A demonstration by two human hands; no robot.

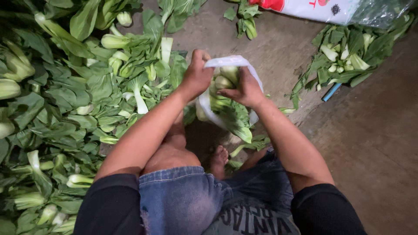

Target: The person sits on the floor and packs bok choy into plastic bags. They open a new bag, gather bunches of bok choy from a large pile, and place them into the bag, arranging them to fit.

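Bare concrete floor formed the work surface, dim and stained, with a person squatting at its near edge in denim shorts, one bare foot visible between the knees.

Progress, as we judged it: a thin white plastic bag at centre already held several green-and-white bok choy heads, with leaves spilling from its near end. The bag looked close to full. Much remained unpacked: a large loose heap of bok choy covered the left side, a smaller pile lay far right, and a few stray heads sat at the far centre.

Fingers: we noted the left hand curled tightly on the bag's far-left rim, gripping the plastic. The right hand was partly closed, fingertips pressed onto the stalks at the bag's mouth; whether it pinched plastic as well, we could not tell.

Other items: a blue rod-like object beside the right pile, and a white printed sack along the far edge.
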